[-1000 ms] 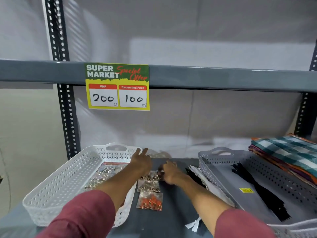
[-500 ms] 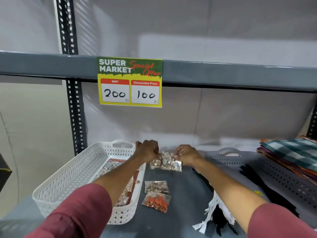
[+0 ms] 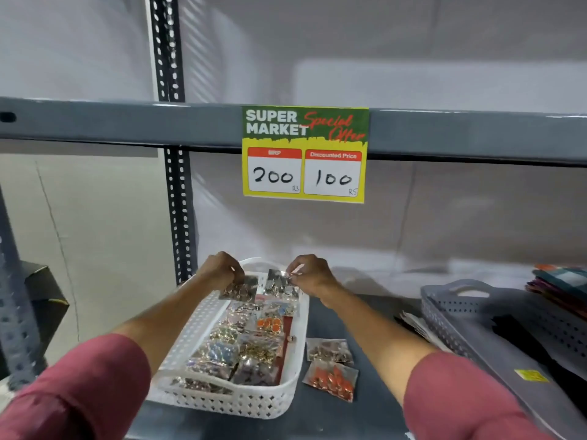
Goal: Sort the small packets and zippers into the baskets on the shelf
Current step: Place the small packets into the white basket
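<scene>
Over the far end of the white basket (image 3: 254, 404), my left hand (image 3: 217, 270) pinches one clear packet of small metal pieces (image 3: 239, 290). My right hand (image 3: 309, 274) pinches a second clear packet (image 3: 281, 285) beside it. The two packets hang side by side above the basket. Several packets lie inside the white basket. On the shelf to its right lie a silver-filled packet (image 3: 328, 350) and an orange-filled packet (image 3: 330, 379). A grey basket (image 3: 444, 304) at the right holds black zippers (image 3: 521, 331).
The upper shelf beam (image 3: 127, 122) crosses above my hands with a price sign (image 3: 305, 154) stuck on it. A perforated upright post (image 3: 178, 217) stands behind the white basket. Folded cloth (image 3: 562, 287) is stacked at far right. White zippers (image 3: 419, 325) lie between the baskets.
Both hands lifted packets off the shelf and carried them left. They now hold two separate packets over the far end of the white basket. The view also shifted left.
</scene>
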{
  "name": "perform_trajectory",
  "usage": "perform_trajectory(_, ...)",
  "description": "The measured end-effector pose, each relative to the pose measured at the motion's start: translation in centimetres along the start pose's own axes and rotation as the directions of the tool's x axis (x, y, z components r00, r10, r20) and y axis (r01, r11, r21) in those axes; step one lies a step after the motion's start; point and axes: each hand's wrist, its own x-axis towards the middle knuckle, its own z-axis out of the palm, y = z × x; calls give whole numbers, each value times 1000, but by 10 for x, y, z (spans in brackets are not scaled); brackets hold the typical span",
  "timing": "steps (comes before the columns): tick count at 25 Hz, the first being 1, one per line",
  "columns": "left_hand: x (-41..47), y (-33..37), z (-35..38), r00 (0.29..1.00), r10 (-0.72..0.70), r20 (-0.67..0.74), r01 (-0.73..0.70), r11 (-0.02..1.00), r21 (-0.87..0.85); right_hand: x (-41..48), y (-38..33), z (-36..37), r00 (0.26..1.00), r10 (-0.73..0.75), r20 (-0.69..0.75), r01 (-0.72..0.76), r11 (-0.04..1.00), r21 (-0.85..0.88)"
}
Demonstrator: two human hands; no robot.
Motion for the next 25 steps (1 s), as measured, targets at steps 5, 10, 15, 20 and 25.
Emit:
perform_trajectory(5, 7, -14, 12, 994, 41, 101, -54, 991, 126, 8, -6, 36, 999, -24, 25, 31, 955, -296)
perform_trajectory(10, 11, -7, 34, 980, 124, 154, -168, 933, 318, 3, -2, 38, 996, -90, 27, 92, 888, -450)
perform_trajectory(15, -9, 32, 16, 938, 339, 70, -342, 938, 48, -13, 14, -25, 998, -49, -35, 41, 980, -197)
perform_trajectory(20, -89, 123, 23, 601, 697, 392, -713, 689, -131, -45, 57, -63, 914, 160, 373, 64, 851, -521)
perform_trajectory(25, -116, 150, 69, 554, 541, 633, -789, 584, 192, -74, 66, -64, 874, 88, 479, 159, 878, -451)
